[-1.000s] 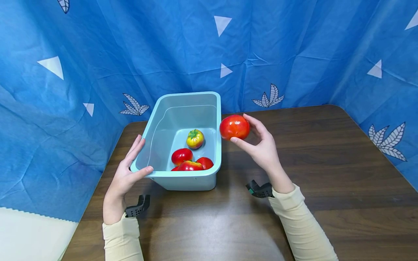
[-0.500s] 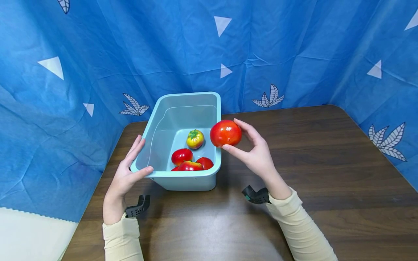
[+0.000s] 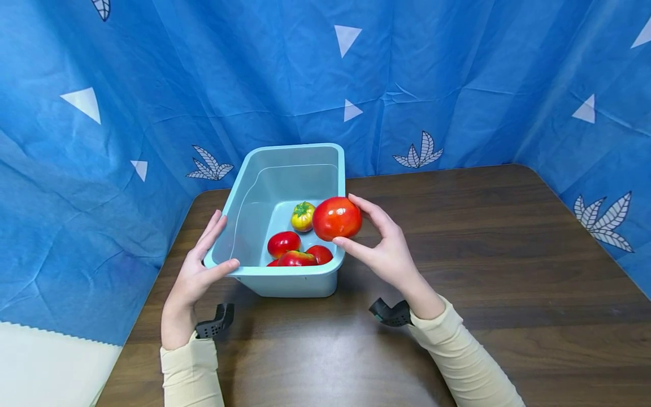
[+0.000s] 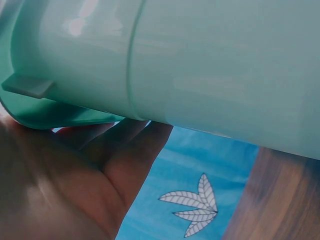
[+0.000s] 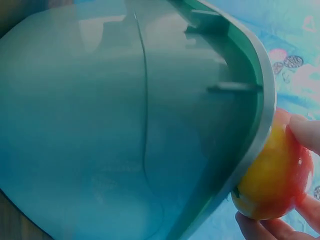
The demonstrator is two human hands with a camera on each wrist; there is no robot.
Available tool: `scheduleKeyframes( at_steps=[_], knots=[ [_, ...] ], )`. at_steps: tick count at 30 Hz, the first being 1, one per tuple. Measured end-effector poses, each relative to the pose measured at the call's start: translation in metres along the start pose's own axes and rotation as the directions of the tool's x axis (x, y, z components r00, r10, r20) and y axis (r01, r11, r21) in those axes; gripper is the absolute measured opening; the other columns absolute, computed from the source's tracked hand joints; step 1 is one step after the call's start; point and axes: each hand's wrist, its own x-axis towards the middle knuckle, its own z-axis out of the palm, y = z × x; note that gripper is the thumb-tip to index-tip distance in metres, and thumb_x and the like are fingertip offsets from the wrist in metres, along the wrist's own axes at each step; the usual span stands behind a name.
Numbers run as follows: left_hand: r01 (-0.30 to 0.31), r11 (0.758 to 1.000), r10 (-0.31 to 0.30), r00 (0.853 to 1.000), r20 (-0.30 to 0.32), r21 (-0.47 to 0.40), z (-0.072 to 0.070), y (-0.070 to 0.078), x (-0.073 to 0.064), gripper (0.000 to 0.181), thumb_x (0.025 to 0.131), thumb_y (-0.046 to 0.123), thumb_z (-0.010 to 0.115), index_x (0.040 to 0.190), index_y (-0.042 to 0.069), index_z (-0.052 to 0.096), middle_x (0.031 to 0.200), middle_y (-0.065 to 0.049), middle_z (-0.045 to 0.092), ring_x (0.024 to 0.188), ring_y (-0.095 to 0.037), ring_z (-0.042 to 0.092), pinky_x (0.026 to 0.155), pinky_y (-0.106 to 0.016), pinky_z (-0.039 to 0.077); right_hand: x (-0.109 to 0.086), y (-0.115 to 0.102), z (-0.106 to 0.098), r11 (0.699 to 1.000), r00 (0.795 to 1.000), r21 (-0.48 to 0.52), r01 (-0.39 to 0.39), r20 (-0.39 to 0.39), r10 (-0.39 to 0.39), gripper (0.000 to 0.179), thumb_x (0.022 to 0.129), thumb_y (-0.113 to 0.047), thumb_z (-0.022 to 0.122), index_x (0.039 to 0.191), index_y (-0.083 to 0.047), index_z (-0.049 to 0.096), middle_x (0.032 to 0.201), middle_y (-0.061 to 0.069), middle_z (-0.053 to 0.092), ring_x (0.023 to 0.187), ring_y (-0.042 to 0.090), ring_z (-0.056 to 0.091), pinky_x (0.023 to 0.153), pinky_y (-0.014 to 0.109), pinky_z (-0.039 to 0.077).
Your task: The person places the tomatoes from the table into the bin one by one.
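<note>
In the head view my right hand (image 3: 389, 249) pinches a large glossy red tomato (image 3: 338, 219) between thumb and fingers, over the right rim of the blue plastic bin (image 3: 285, 271). Its yellow side appears in the right wrist view, where the bin's rim covers part of the tomato (image 5: 275, 170). My left hand (image 3: 195, 271) rests at the bin's near left corner, fingers fairly straight along the left rim and thumb on the front rim. Inside lie a yellow-red tomato (image 3: 302, 217) with a green calyx and several red fruits (image 3: 283, 244), some partly hidden by the front wall.
The bin stands on a dark wooden table (image 3: 483, 249), close to its back edge. A blue curtain (image 3: 285, 73) with white triangles and leaf prints hangs behind and along both sides. White cloth (image 3: 51, 362) shows at lower left.
My right hand has carried the tomato left and toward me, from beside the bin to over its right rim. The left hand and the bin have stayed in place.
</note>
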Motion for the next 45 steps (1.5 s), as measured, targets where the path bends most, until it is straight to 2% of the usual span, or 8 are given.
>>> scheduleKeyframes(
  at_steps=[4,16,21,24,28,34,40,45],
  knots=[
    [0.005,1.0,-0.005,1.0,-0.001,0.011,0.0,0.0,0.0,0.082,0.077,-0.002,0.068,0.148,0.018,0.031,0.156,0.008,0.014,0.139,-0.033,0.018,0.094,-0.045,0.039,-0.003,-0.02,0.003,1.0,1.0,-0.002,0.014,0.016,-0.014,0.064,0.077,-0.002,0.074,0.135,-0.004,0.047,0.131,0.011,0.052,0.118,0.022,0.048,0.091,0.046,0.046],
    [0.009,1.0,-0.009,1.0,-0.002,-0.003,0.001,0.001,0.0,0.082,0.077,-0.002,0.068,0.148,0.018,0.031,0.156,0.008,0.014,0.139,-0.033,0.017,0.094,-0.06,0.033,-0.008,-0.008,0.018,0.998,0.994,0.01,0.063,0.084,-0.064,0.067,0.076,-0.006,0.077,0.137,-0.011,0.047,0.133,0.003,0.05,0.119,0.016,0.047,0.089,0.038,0.048],
    [0.007,1.0,-0.007,1.0,0.001,-0.009,0.0,0.001,0.0,0.082,0.077,-0.002,0.067,0.148,0.017,0.031,0.156,0.008,0.013,0.139,-0.033,0.016,0.094,-0.057,0.034,-0.01,0.005,0.023,0.994,0.987,0.004,0.11,0.113,-0.11,0.068,0.077,-0.015,0.078,0.137,-0.02,0.047,0.134,-0.006,0.05,0.119,0.01,0.047,0.09,0.035,0.047],
    [0.008,1.0,-0.008,1.0,0.003,-0.01,0.0,0.001,0.0,0.082,0.077,-0.002,0.067,0.148,0.017,0.031,0.156,0.007,0.013,0.139,-0.034,0.016,0.095,-0.05,0.037,-0.01,0.006,0.024,0.991,0.984,0.008,0.133,0.121,-0.133,0.066,0.078,-0.017,0.077,0.137,-0.021,0.047,0.134,-0.007,0.05,0.12,0.01,0.047,0.095,0.038,0.044],
    [0.009,1.0,-0.009,1.0,0.003,-0.009,0.0,0.001,0.0,0.081,0.077,-0.002,0.068,0.148,0.016,0.031,0.156,0.007,0.014,0.139,-0.034,0.017,0.093,-0.039,0.04,-0.011,0.005,0.023,0.992,0.985,0.002,0.126,0.122,-0.126,0.064,0.079,-0.019,0.076,0.137,-0.021,0.048,0.134,-0.007,0.05,0.121,0.009,0.047,0.099,0.042,0.04],
    [0.008,1.0,-0.008,1.0,0.003,-0.01,0.0,0.001,0.0,0.081,0.077,-0.002,0.067,0.148,0.016,0.031,0.156,0.007,0.013,0.139,-0.033,0.016,0.094,-0.039,0.039,-0.011,0.004,0.022,0.994,0.986,-0.01,0.109,0.127,-0.107,0.062,0.08,-0.02,0.075,0.136,-0.021,0.048,0.136,-0.002,0.05,0.122,0.009,0.046,0.099,0.045,0.039],
    [0.007,1.0,-0.007,1.0,0.003,-0.002,0.0,0.002,0.0,0.082,0.077,-0.001,0.068,0.148,0.017,0.031,0.156,0.007,0.013,0.139,-0.032,0.017,0.091,-0.028,0.042,-0.011,0.003,0.022,0.995,0.988,-0.024,0.099,0.121,-0.095,0.061,0.08,-0.021,0.075,0.135,-0.022,0.049,0.135,-0.004,0.05,0.122,0.008,0.046,0.099,0.042,0.04],
    [0.011,1.0,-0.011,1.0,0.002,0.015,0.0,0.002,0.0,0.082,0.077,-0.001,0.068,0.148,0.018,0.031,0.156,0.007,0.014,0.138,-0.032,0.017,0.093,-0.035,0.042,-0.012,0.003,0.021,0.995,0.989,-0.026,0.093,0.12,-0.09,0.061,0.08,-0.021,0.075,0.135,-0.022,0.049,0.135,-0.006,0.05,0.122,0.008,0.046,0.099,0.042,0.04]
  ],
)
